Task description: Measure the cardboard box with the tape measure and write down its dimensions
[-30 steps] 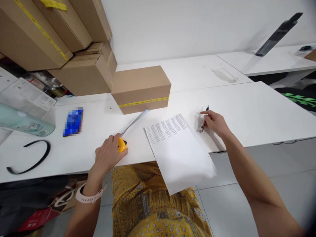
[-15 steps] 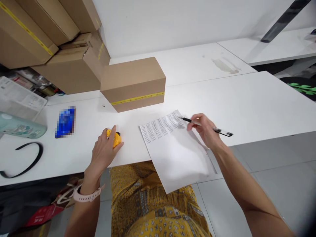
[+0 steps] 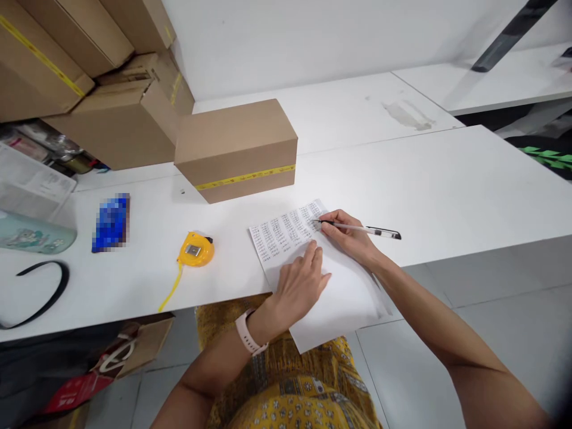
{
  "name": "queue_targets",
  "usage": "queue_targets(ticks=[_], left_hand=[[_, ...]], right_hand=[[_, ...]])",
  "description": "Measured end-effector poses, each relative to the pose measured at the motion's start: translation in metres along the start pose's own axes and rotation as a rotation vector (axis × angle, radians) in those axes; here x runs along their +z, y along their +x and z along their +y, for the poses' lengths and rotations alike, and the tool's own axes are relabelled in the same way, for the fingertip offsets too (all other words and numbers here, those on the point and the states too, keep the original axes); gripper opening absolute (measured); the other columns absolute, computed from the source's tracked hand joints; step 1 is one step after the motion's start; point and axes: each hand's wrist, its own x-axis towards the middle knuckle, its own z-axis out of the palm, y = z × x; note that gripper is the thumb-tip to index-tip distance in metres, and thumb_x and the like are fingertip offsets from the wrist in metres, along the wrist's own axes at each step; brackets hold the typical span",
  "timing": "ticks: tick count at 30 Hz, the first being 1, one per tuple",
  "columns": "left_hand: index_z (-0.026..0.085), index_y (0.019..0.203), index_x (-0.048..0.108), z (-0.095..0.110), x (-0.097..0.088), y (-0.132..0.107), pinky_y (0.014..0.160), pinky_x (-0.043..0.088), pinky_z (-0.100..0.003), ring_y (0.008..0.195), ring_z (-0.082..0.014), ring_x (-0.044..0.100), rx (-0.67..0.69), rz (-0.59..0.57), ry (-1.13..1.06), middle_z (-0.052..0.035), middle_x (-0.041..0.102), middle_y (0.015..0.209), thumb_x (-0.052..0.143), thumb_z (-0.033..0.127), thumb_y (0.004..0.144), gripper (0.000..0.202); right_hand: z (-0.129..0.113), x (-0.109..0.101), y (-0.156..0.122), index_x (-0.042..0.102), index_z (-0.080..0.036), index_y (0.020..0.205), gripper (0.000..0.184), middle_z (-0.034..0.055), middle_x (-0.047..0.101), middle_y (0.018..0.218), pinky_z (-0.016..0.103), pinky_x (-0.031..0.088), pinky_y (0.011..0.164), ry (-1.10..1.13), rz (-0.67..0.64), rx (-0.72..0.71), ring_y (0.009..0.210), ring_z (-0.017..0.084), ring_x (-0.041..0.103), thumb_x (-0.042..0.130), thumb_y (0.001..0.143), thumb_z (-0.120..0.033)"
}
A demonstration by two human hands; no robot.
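My right hand grips a pen, black at both ends with a clear barrel, its tip close to the handwritten lines at the paper's top right. The white paper carries several columns of small writing and hangs past the table's front edge. My left hand lies on the paper below the writing, fingers stretched out, holding nothing. To the left, a yellow tape measure rests on the table with its strap trailing to the edge.
A closed cardboard box stands behind the paper. More boxes are piled at the back left. A blue pixelated item, a mint-green bottle and a black curved band lie on the white table at left.
My left hand has let go of the tape measure and moved right onto the paper. My right hand has shifted slightly left and down with the pen, its tip now lower on the writing.
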Motion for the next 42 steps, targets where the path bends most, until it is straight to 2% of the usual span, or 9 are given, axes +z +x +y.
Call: queue_targets(ticks=[3, 6, 9, 13, 19, 25, 29, 38, 42], left_hand=[[0.002, 0.153, 0.041, 0.018, 0.001, 0.017, 0.073, 0.061, -0.035, 0.094, -0.0262, 0.074, -0.051, -0.212, 0.084, -0.0271, 0.036, 0.161, 0.055, 0.056, 0.097, 0.079], [0.003, 0.157, 0.035, 0.014, -0.005, 0.021, 0.075, 0.061, -0.034, 0.093, -0.026, 0.074, -0.022, -0.287, 0.103, -0.0288, 0.027, 0.164, 0.053, 0.065, 0.095, 0.089], [0.002, 0.158, 0.033, 0.009, -0.013, 0.019, 0.075, 0.061, -0.032, 0.098, -0.0273, 0.073, 0.014, -0.336, 0.115, -0.0287, 0.026, 0.164, 0.056, 0.066, 0.093, 0.095], [0.003, 0.156, 0.039, 0.013, -0.014, 0.015, 0.074, 0.061, -0.03, 0.1, -0.0268, 0.072, 0.045, -0.309, 0.154, -0.0259, 0.032, 0.163, 0.06, 0.055, 0.096, 0.082], [0.006, 0.156, 0.041, 0.021, -0.009, 0.016, 0.061, 0.06, -0.032, 0.071, -0.0203, 0.072, 0.033, -0.32, 0.148, -0.0306, 0.032, 0.161, 0.058, 0.048, 0.098, 0.073], [0.004, 0.156, 0.039, 0.021, -0.024, 0.018, 0.065, 0.06, -0.034, 0.079, -0.0244, 0.074, 0.043, -0.401, 0.092, -0.0321, 0.026, 0.163, 0.061, 0.051, 0.096, 0.08], [-0.002, 0.156, 0.036, 0.022, -0.028, 0.019, 0.067, 0.06, -0.036, 0.08, -0.0262, 0.074, 0.034, -0.398, 0.067, -0.0347, 0.027, 0.161, 0.062, 0.053, 0.094, 0.086], [-0.004, 0.155, 0.036, 0.022, -0.028, 0.02, 0.069, 0.06, -0.035, 0.083, -0.0271, 0.074, 0.032, -0.399, 0.053, -0.0365, 0.03, 0.16, 0.063, 0.053, 0.094, 0.088], [0.0, 0.156, 0.036, 0.021, -0.024, 0.019, 0.069, 0.06, -0.036, 0.082, -0.0274, 0.074, 0.019, -0.383, 0.05, -0.0351, 0.03, 0.16, 0.062, 0.054, 0.094, 0.087]], right_hand=[[-0.005, -0.001, 0.001, 0.061, -0.022, 0.088, 0.033, 0.0005, 0.059, 0.078, 0.03, 0.037, 0.059, -0.072, 0.006, 0.05, 0.066, 0.014, 0.047, 0.071, 0.084, -0.053], [-0.008, 0.0, 0.0, 0.056, -0.023, 0.081, 0.025, -0.0029, 0.051, 0.066, 0.029, 0.034, 0.056, -0.176, 0.042, 0.074, 0.06, 0.013, 0.043, 0.066, 0.088, -0.045], [-0.004, 0.004, 0.0, 0.057, -0.023, 0.085, 0.022, -0.002, 0.055, 0.071, 0.029, 0.038, 0.058, -0.154, 0.056, 0.029, 0.063, 0.014, 0.047, 0.068, 0.087, -0.042], [0.002, 0.005, 0.001, 0.055, -0.022, 0.079, 0.029, -0.0026, 0.052, 0.068, 0.029, 0.035, 0.055, -0.086, 0.091, 0.017, 0.059, 0.012, 0.044, 0.071, 0.085, -0.046], [0.001, 0.002, 0.0, 0.05, -0.023, 0.075, 0.026, -0.0062, 0.039, 0.057, 0.028, 0.025, 0.05, -0.173, 0.073, 0.021, 0.053, 0.01, 0.033, 0.067, 0.086, -0.039], [0.005, 0.003, -0.001, 0.049, -0.023, 0.076, 0.025, -0.0068, 0.039, 0.056, 0.028, 0.027, 0.051, -0.179, 0.033, -0.011, 0.053, 0.01, 0.034, 0.067, 0.084, -0.038], [0.01, 0.003, 0.0, 0.048, -0.023, 0.077, 0.024, -0.0072, 0.038, 0.057, 0.027, 0.026, 0.05, -0.179, 0.011, -0.028, 0.052, 0.01, 0.033, 0.066, 0.086, -0.037], [0.014, 0.003, 0.002, 0.047, -0.024, 0.075, 0.024, -0.0067, 0.038, 0.058, 0.027, 0.026, 0.05, -0.196, -0.009, -0.069, 0.054, 0.01, 0.032, 0.065, 0.086, -0.035], [0.013, 0.003, 0.002, 0.046, -0.024, 0.074, 0.024, -0.0067, 0.037, 0.057, 0.027, 0.026, 0.05, -0.207, -0.016, -0.06, 0.054, 0.01, 0.032, 0.065, 0.085, -0.034]])
